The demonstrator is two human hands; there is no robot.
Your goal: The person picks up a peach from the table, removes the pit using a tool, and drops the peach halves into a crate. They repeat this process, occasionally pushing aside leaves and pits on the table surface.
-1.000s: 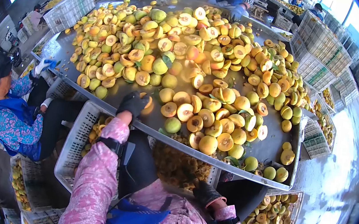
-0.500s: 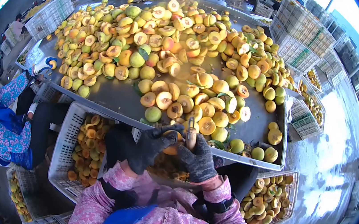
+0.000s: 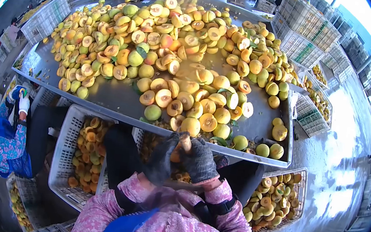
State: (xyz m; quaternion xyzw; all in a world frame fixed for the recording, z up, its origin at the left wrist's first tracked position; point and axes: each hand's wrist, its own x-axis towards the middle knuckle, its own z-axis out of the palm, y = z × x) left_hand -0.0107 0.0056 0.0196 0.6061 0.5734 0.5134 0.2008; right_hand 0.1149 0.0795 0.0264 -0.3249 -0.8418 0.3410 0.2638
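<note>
Both my hands wear dark gloves and are close together just over the near edge of the metal table (image 3: 120, 101). My left hand (image 3: 160, 160) is closed around a peach half (image 3: 175, 155), mostly hidden by the fingers. In my right hand (image 3: 200, 162) is a wooden-handled pitting tool (image 3: 185, 141), its handle end showing above the fist. The tool's metal tip is out of sight, close to the peach half. Halved peaches (image 3: 190, 126) lie on the table right in front of my hands.
A large heap of peach halves (image 3: 158, 38) covers much of the table. Crates of peach halves stand at my left (image 3: 61, 165) and right (image 3: 302, 188). A co-worker (image 3: 4, 140) sits at the far left. Stacked crates (image 3: 306, 19) rise behind the table's right side.
My hands have drawn together and slightly lower. The tool, whose metal loop pointed up, has tipped so its tip no longer shows. The co-worker's hands have moved back from the table.
</note>
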